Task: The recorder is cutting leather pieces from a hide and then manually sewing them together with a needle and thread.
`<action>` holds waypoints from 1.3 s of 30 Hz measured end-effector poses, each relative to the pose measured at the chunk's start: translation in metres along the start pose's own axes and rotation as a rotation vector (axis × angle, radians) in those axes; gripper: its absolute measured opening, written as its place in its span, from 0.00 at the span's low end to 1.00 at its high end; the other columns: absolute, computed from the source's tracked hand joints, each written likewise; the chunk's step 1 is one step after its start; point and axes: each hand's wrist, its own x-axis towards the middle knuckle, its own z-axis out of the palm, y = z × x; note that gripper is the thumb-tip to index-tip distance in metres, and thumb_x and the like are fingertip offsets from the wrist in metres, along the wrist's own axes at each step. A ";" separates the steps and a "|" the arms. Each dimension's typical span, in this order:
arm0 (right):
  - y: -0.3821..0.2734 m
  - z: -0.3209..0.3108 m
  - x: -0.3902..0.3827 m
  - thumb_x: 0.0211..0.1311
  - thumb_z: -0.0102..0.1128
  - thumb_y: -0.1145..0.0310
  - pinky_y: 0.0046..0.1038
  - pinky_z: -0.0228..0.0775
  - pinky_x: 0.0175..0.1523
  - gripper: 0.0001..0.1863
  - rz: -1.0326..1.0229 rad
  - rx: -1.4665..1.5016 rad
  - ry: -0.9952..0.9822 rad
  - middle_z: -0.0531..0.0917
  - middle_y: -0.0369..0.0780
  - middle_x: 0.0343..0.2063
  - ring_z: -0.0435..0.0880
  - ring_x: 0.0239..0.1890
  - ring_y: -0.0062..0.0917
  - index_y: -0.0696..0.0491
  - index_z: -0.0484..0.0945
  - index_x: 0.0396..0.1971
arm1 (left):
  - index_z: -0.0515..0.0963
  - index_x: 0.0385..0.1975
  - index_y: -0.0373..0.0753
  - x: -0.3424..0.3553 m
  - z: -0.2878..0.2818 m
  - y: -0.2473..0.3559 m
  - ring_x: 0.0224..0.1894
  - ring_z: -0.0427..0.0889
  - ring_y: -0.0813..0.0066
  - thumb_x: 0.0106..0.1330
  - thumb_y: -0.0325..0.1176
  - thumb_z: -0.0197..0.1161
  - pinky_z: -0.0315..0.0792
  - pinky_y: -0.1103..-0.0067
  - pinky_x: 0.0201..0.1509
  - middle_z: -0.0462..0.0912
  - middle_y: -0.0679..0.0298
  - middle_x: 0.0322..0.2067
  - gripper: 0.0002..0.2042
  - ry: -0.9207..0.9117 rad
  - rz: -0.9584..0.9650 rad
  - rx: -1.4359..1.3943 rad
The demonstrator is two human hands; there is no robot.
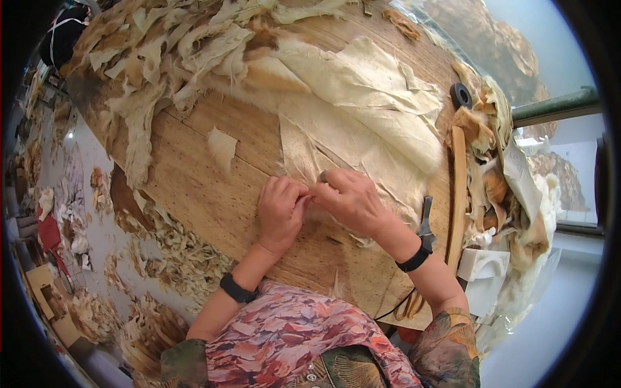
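A large cream pelt (362,110) lies skin side up on the wooden table (213,187), with fur showing along its edges. My left hand (279,210) presses down on the pelt's near edge, fingers curled. My right hand (349,197) sits right beside it, touching it, and grips a small grey tool (323,176) whose tip rests against the skin. Both wrists wear black bands.
Heaps of tan and white fur strips (155,58) cover the table's far left. A small fur scrap (222,147) lies loose. A black ring (460,95), a curved wooden stick (458,187), a dark metal tool (425,220) and more fur pieces (504,194) sit at right. Fur scraps litter the floor (168,258).
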 end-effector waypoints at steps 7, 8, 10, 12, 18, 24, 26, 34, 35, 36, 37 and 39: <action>-0.007 0.003 0.003 0.50 0.63 0.69 0.29 0.71 0.37 0.10 -0.132 -0.050 0.093 0.76 0.35 0.32 0.77 0.35 0.29 0.50 0.77 0.35 | 0.74 0.27 0.40 0.001 0.000 0.001 0.37 0.73 0.59 0.52 0.25 0.64 0.67 0.68 0.43 0.74 0.62 0.30 0.06 0.011 0.015 0.017; -0.013 0.001 0.005 0.50 0.62 0.70 0.31 0.70 0.36 0.09 -0.165 -0.091 0.138 0.76 0.36 0.31 0.77 0.34 0.31 0.50 0.77 0.34 | 0.74 0.27 0.40 0.000 0.001 0.001 0.37 0.73 0.59 0.52 0.25 0.64 0.67 0.68 0.43 0.74 0.62 0.30 0.06 0.014 0.013 0.017; -0.016 -0.001 0.016 0.55 0.60 0.70 0.29 0.71 0.35 0.07 -0.060 0.021 0.279 0.77 0.36 0.31 0.78 0.33 0.29 0.51 0.76 0.35 | 0.74 0.26 0.41 -0.001 0.002 0.001 0.36 0.72 0.59 0.53 0.26 0.64 0.66 0.67 0.42 0.73 0.62 0.29 0.06 0.029 0.027 0.065; -0.017 0.003 0.021 0.60 0.59 0.71 0.28 0.72 0.33 0.05 0.058 0.118 0.427 0.78 0.36 0.31 0.79 0.33 0.27 0.52 0.76 0.36 | 0.74 0.26 0.41 0.001 0.000 0.002 0.36 0.72 0.59 0.52 0.27 0.64 0.66 0.67 0.42 0.73 0.62 0.29 0.06 0.005 0.028 0.036; -0.010 0.010 0.012 0.74 0.49 0.61 0.19 0.74 0.33 0.11 0.921 1.309 -0.045 0.81 0.37 0.27 0.82 0.33 0.16 0.54 0.71 0.37 | 0.73 0.25 0.41 0.000 0.003 -0.001 0.36 0.72 0.58 0.52 0.28 0.65 0.65 0.66 0.42 0.73 0.62 0.29 0.06 0.007 0.029 0.023; -0.029 -0.005 0.000 0.66 0.55 0.69 0.35 0.71 0.32 0.07 0.579 0.503 0.148 0.79 0.47 0.22 0.81 0.23 0.35 0.58 0.74 0.33 | 0.74 0.26 0.39 -0.001 0.002 0.005 0.37 0.72 0.58 0.53 0.25 0.65 0.66 0.68 0.41 0.75 0.61 0.30 0.05 0.006 0.074 0.103; -0.022 -0.027 -0.002 0.65 0.56 0.70 0.36 0.72 0.34 0.06 0.697 0.499 0.161 0.80 0.48 0.23 0.82 0.26 0.37 0.57 0.76 0.33 | 0.74 0.27 0.39 -0.004 0.000 0.006 0.37 0.72 0.59 0.53 0.25 0.65 0.66 0.68 0.41 0.75 0.61 0.30 0.05 0.021 0.079 0.077; 0.027 -0.037 -0.046 0.61 0.59 0.71 0.34 0.75 0.36 0.10 0.695 0.168 0.407 0.82 0.48 0.31 0.83 0.30 0.39 0.58 0.77 0.41 | 0.79 0.37 0.41 -0.008 0.003 0.015 0.45 0.76 0.61 0.54 0.26 0.63 0.69 0.67 0.47 0.78 0.62 0.38 0.11 0.040 0.297 0.236; 0.019 -0.040 -0.051 0.61 0.59 0.71 0.33 0.75 0.38 0.11 0.647 0.054 0.384 0.82 0.48 0.34 0.84 0.32 0.38 0.58 0.77 0.42 | 0.79 0.37 0.41 -0.009 0.004 0.013 0.45 0.76 0.61 0.54 0.26 0.63 0.69 0.67 0.47 0.78 0.62 0.38 0.11 0.038 0.309 0.239; 0.009 -0.043 -0.055 0.61 0.60 0.71 0.32 0.76 0.39 0.13 0.596 -0.058 0.357 0.82 0.48 0.36 0.84 0.33 0.38 0.59 0.77 0.44 | 0.79 0.38 0.40 -0.010 0.007 0.008 0.46 0.76 0.61 0.54 0.25 0.62 0.70 0.67 0.48 0.78 0.62 0.39 0.11 -0.015 0.342 0.280; -0.006 -0.052 -0.058 0.62 0.61 0.70 0.30 0.75 0.41 0.13 0.674 0.140 0.281 0.83 0.46 0.36 0.83 0.34 0.34 0.59 0.77 0.44 | 0.79 0.39 0.39 -0.011 0.008 0.005 0.47 0.76 0.61 0.54 0.25 0.61 0.70 0.68 0.49 0.78 0.62 0.41 0.12 -0.067 0.375 0.321; -0.036 -0.066 -0.076 0.64 0.61 0.67 0.25 0.73 0.43 0.12 0.773 0.729 0.095 0.82 0.40 0.35 0.81 0.37 0.24 0.58 0.78 0.43 | 0.79 0.40 0.38 -0.012 0.003 0.002 0.47 0.76 0.61 0.55 0.25 0.60 0.70 0.67 0.50 0.78 0.61 0.41 0.12 -0.078 0.383 0.342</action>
